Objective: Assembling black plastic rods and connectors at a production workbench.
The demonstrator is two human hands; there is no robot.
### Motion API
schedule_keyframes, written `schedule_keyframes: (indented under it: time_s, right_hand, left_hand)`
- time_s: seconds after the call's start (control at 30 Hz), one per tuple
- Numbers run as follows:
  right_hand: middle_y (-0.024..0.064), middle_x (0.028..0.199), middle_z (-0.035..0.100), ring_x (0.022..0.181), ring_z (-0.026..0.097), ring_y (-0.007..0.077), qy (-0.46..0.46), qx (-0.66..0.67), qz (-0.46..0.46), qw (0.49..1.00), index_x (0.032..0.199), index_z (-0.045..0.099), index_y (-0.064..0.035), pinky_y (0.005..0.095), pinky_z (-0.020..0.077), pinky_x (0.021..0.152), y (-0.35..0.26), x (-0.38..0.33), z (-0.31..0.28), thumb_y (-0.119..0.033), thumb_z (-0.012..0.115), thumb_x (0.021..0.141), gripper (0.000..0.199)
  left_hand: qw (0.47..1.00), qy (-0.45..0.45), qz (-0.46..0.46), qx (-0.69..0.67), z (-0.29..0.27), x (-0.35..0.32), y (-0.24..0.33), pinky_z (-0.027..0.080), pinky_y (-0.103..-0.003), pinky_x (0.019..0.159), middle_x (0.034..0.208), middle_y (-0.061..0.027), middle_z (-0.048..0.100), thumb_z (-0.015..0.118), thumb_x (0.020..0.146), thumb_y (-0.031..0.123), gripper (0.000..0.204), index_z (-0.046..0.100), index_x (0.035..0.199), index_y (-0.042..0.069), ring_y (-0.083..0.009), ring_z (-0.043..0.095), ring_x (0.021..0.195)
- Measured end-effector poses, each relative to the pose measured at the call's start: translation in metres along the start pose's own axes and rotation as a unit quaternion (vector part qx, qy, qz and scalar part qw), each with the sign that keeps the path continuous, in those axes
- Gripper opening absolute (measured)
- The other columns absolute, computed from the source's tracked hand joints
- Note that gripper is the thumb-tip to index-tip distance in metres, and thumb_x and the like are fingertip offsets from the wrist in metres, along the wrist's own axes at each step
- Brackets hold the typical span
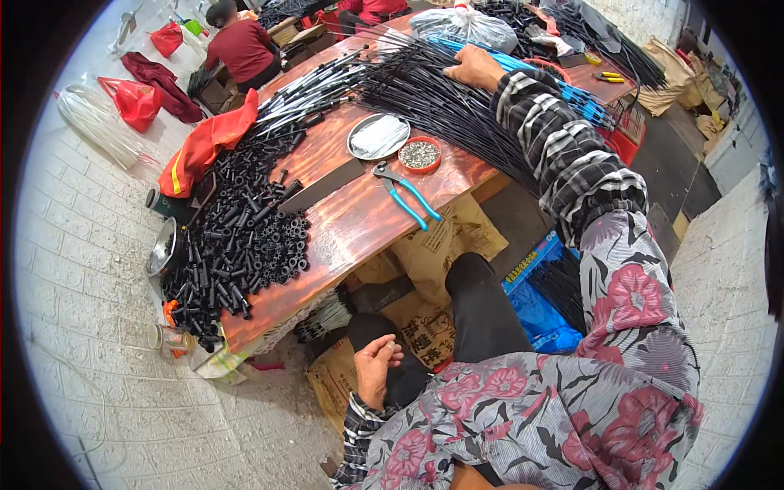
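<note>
Above my dark trouser leg, my left hand (376, 367) is closed, its thumb and fingers pressed together; whatever it may pinch is too small to make out. My right arm stretches across the table, and my right hand (475, 69) is curled down on the far part of a big heap of thin black rods (441, 102), its fingertips partly hidden. Just beyond that hand lie blue rods (523, 61). Nearer me on the tabletop are pliers with blue handles (406, 196), a red dish of small metal pieces (420, 154) and a round dish of white strips (379, 136).
Black plastic fittings (245, 237) are piled along the table's left side, beside a flat metal bar (320, 184). White-and-black rods (302, 94) lie farther back. A clear plastic bag (465, 28) and yellow-handled cutters (609, 77) lie at the far side. Another person (242, 49) sits beyond.
</note>
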State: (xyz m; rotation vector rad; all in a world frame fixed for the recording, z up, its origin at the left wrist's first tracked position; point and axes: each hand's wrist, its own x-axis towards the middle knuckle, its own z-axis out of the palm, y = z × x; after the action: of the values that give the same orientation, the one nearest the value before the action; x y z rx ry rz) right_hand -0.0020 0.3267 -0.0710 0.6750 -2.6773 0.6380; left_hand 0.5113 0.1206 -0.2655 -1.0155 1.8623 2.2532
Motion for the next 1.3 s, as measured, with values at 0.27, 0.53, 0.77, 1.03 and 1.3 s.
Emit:
schedule_keyframes:
  time_s: [0.27,0.53,0.77,1.03,1.3]
  right_hand:
    - [0.0177,0.061,0.062,0.063,0.066,0.0314,0.009,0.145,0.08,0.986,0.08,0.062,0.0085,0.04,0.0545,0.063,-0.032,0.033,-0.007,-0.03,0.058,0.089,0.04]
    - [0.017,0.073,0.068,0.056,0.065,0.0262,0.184,0.184,0.128,0.957,0.078,0.068,0.0015,0.0369,0.0503,0.05,0.02,0.098,-0.004,-0.041,0.065,0.081,0.043]
    - [0.0031,0.068,0.066,0.056,0.06,0.011,0.275,0.49,-0.122,0.818,0.077,0.068,-0.0047,0.0285,0.0464,0.051,-0.044,0.072,-0.063,-0.018,0.061,0.091,0.021]
    - [-0.0037,0.057,0.051,0.037,0.041,0.0067,0.133,0.629,0.029,0.765,0.072,0.059,-0.0142,0.0229,0.0294,0.034,-0.145,-0.023,-0.099,-0.026,0.059,0.092,0.024]
    - [-0.0063,0.055,0.049,0.051,0.043,0.0039,0.134,0.648,-0.068,0.747,0.058,0.055,-0.0089,0.0254,0.0295,0.045,-0.263,-0.096,-0.015,-0.032,0.069,0.089,0.041]
  left_hand:
    - [1.0,0.008,0.005,0.005,-0.004,-0.003,-0.001,0.053,-0.024,0.062,0.086,-0.0084,0.07,0.063,0.091,0.012,0.024,0.067,0.11,-0.001,-0.0134,0.066,0.07]
    - [1.0,-0.001,0.019,0.014,0.002,0.0,0.004,0.053,-0.024,0.062,0.085,-0.008,0.071,0.063,0.091,0.012,0.023,0.068,0.109,-0.001,-0.0127,0.066,0.07]
    - [1.0,0.018,0.021,-0.002,0.001,-0.005,0.009,0.053,-0.023,0.061,0.086,-0.008,0.071,0.062,0.09,0.01,0.022,0.068,0.109,-0.001,-0.013,0.067,0.07]
    - [0.999,-0.03,0.044,-0.003,0.01,-0.006,0.003,0.053,-0.024,0.063,0.087,-0.0085,0.07,0.063,0.089,0.01,0.025,0.067,0.11,-0.003,-0.0127,0.067,0.072]
    - [0.993,-0.039,0.111,0.019,0.011,-0.019,0.008,0.054,-0.026,0.067,0.09,-0.0107,0.071,0.062,0.091,0.013,0.027,0.066,0.112,-0.004,-0.0152,0.068,0.076]
